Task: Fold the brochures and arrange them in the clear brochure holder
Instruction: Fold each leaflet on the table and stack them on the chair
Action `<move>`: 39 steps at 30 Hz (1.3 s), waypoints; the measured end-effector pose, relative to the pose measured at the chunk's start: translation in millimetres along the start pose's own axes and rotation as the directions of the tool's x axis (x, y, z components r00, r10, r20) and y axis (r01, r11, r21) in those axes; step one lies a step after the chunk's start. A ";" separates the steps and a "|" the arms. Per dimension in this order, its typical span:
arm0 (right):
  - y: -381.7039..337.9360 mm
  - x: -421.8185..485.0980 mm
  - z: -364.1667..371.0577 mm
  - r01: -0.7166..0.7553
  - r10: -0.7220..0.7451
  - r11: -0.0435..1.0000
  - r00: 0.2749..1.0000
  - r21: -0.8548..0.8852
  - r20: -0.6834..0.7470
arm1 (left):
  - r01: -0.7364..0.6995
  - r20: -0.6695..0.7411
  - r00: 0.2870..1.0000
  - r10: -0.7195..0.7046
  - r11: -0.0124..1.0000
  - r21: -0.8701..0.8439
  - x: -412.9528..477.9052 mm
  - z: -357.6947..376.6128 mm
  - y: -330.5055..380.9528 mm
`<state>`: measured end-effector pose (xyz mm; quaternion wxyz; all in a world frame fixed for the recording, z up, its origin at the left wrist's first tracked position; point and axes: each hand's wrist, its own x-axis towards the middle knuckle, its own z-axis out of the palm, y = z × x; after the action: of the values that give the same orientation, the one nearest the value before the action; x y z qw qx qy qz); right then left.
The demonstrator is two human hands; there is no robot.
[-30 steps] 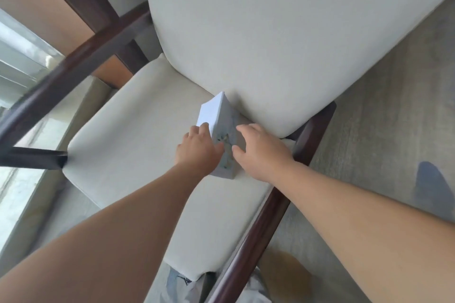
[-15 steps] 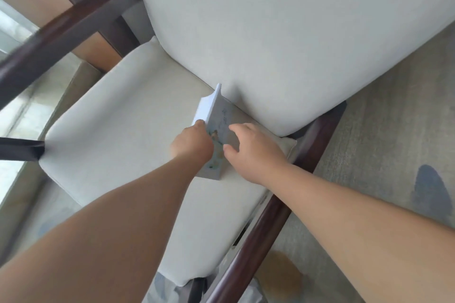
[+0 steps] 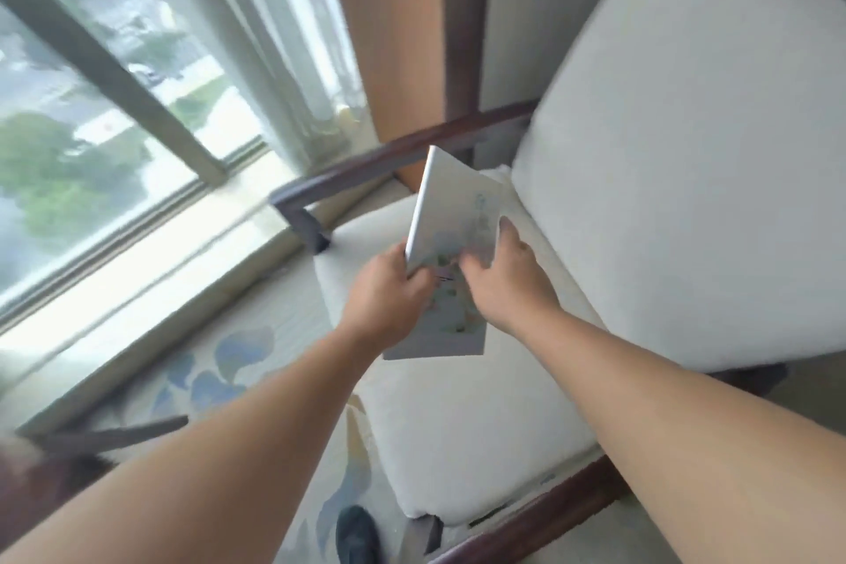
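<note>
A pale brochure (image 3: 446, 215) with faint green and blue print is held up above the chair seat, partly folded, its left panel standing up at an angle. My left hand (image 3: 389, 293) grips its lower left edge. My right hand (image 3: 501, 272) pinches the right panel, fingers curled over the printed side. The frame is blurred by motion. No clear brochure holder is in view.
The brochure hangs over a cream cushioned armchair (image 3: 458, 417) with a tall backrest (image 3: 686, 151) and dark wooden arms (image 3: 389, 160). A window (image 3: 91, 105) with a sheer curtain fills the left. A patterned carpet (image 3: 219, 362) and a dark shoe (image 3: 357, 536) lie below.
The brochure has been lifted off the seat by both hands. The view has swung left, bringing the window and the chair's left arm into sight.
</note>
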<state>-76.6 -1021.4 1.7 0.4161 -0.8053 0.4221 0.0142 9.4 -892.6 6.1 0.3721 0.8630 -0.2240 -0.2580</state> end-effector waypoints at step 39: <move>-417.9 -471.8 416.5 0.767 -0.616 0.641 0.510 0.006 0.600 | 0.033 -0.705 0.538 -0.462 0.847 -0.530 -497.7 -465.2 -344.8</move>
<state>45.6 -297.9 181.2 0.3788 -0.9122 -0.0833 0.1320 -20.2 -144.9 158.0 0.5812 0.7931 0.1681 0.0702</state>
